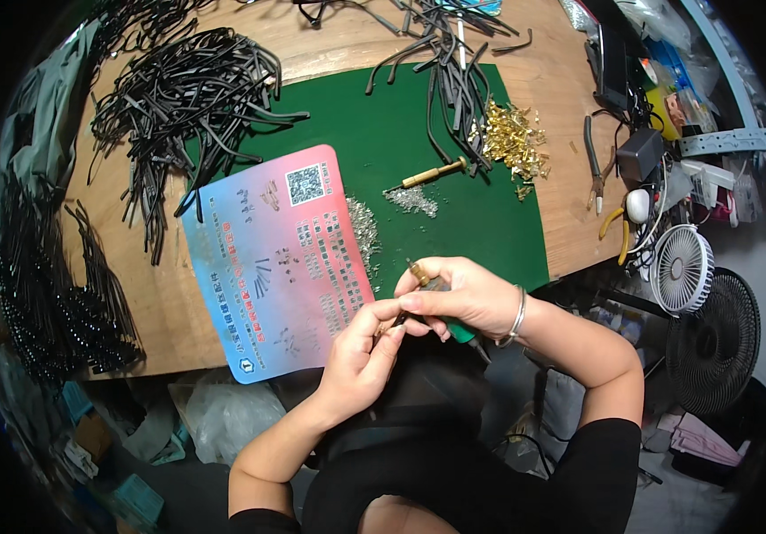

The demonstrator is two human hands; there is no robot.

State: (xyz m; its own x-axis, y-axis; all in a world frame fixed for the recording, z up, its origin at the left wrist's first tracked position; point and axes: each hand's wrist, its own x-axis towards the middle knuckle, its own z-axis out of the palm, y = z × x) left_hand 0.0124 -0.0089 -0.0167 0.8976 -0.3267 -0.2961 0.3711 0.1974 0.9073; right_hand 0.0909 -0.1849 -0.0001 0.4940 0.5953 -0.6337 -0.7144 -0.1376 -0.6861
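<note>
Close to my body, at the near edge of the green mat [490, 240], both my hands meet. My right hand [459, 298] is closed round a tool [463, 333] with a green handle and a brass-coloured end, and its thumb lies near my left fingertips. My left hand [361, 356] pinches a small dark piece, mostly hidden by the fingers, so its kind does not show. Beyond my hands a brass screwdriver [432, 174] lies on the mat beside a heap of tiny silver parts [416, 203]. Another silver heap [363, 231] spreads along the edge of a pink-and-blue printed sheet [298, 258].
Black eyeglass temples [192, 107] are heaped at far left, with more temples [454, 89] at the back. Gold-coloured small parts [515, 142] lie beside these. Pliers [595, 169], a white fan [681, 267] and a black fan [712, 343] stand right. Dark beaded strands [54, 294] hang left.
</note>
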